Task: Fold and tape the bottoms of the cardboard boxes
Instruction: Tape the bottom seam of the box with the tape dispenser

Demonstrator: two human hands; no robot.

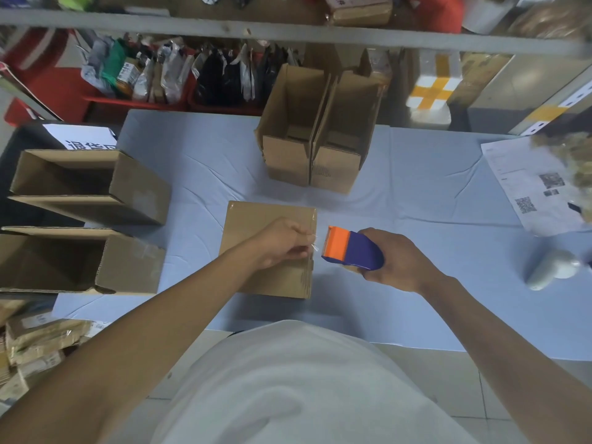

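Observation:
A cardboard box (253,225) stands bottom-up on the table in front of me, its flaps folded flat. My left hand (283,241) rests on its right side, fingers pinched on the loose end of clear tape at the box's right edge. My right hand (400,261) grips a blue and orange tape dispenser (352,251) just right of the box, with its orange mouth facing my left fingers.
Two open boxes (315,133) stand side by side at the table's far middle. Two more open boxes (89,184) lie on their sides at the left. Printed papers (531,184) and a grey roll-like object (554,267) sit at the right. Shelves with parcels lie behind.

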